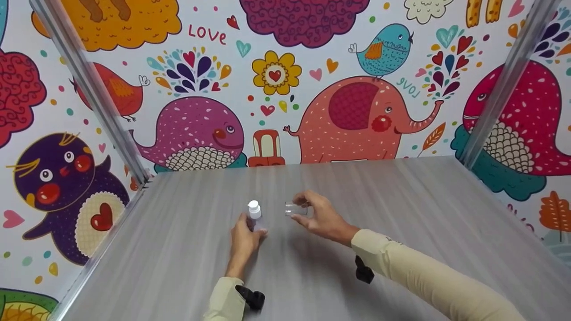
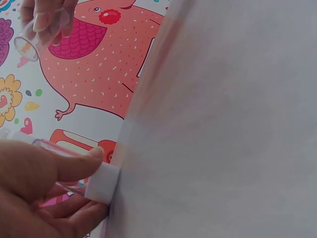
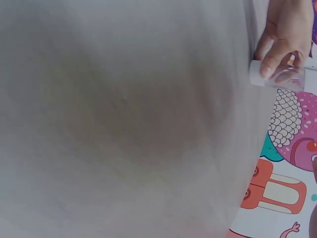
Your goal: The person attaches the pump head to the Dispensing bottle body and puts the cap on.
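Note:
A small clear bottle (image 1: 254, 211) with a white pump top stands upright on the table, gripped around its body by my left hand (image 1: 244, 237). Its white base (image 2: 103, 182) meets the tabletop in the left wrist view. To the right, my right hand (image 1: 320, 216) pinches a clear cylindrical cap (image 2: 27, 45) between thumb and fingers, tipped on its side above the table. The cap is apart from the bottle, its open end facing left towards it. At the right wrist view's edge only a sliver of the right hand shows, and the cap is out of sight.
The grey wood-grain table (image 1: 187, 249) runs back to a wall (image 1: 276, 40) printed with cartoon animals. Metal posts (image 1: 98, 98) rise at the table's back corners. A black wrist camera (image 1: 250, 298) sits on the left sleeve, another black device (image 1: 364, 270) by the right.

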A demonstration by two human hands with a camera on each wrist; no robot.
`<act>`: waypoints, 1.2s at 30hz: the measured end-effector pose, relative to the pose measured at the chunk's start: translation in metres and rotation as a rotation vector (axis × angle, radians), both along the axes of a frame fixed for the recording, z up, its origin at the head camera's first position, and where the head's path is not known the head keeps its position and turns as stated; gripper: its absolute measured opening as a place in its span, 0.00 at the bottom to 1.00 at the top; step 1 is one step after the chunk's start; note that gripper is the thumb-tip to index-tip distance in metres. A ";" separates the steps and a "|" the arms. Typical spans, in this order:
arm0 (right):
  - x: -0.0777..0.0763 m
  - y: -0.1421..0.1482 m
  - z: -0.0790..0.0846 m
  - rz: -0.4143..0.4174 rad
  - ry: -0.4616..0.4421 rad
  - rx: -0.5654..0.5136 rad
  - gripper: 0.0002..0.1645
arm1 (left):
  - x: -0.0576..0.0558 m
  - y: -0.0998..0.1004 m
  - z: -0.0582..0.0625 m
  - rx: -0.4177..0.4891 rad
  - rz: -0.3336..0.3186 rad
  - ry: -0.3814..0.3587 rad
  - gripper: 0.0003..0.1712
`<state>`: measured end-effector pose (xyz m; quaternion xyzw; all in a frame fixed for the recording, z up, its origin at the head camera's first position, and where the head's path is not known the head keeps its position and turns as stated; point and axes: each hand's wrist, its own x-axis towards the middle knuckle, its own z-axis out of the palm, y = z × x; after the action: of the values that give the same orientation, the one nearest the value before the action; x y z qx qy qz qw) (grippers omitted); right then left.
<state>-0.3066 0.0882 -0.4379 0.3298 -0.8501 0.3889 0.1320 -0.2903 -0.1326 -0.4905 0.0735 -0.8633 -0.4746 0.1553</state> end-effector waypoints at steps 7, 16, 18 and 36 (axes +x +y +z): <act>-0.001 -0.005 0.007 -0.018 -0.025 0.005 0.21 | 0.000 0.000 -0.001 -0.004 0.007 0.013 0.19; -0.006 -0.014 0.012 -0.009 -0.003 0.018 0.22 | 0.001 0.000 0.000 -0.017 0.002 0.037 0.20; -0.006 -0.017 0.014 -0.005 -0.023 0.025 0.23 | 0.001 0.000 0.000 -0.016 0.003 0.037 0.20; -0.007 -0.038 0.026 -0.004 -0.081 0.037 0.27 | 0.000 0.000 0.000 0.003 -0.005 0.036 0.20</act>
<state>-0.3139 0.0505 -0.4117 0.3146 -0.8623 0.3859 0.0921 -0.2902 -0.1325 -0.4906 0.0630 -0.8599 -0.4775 0.1694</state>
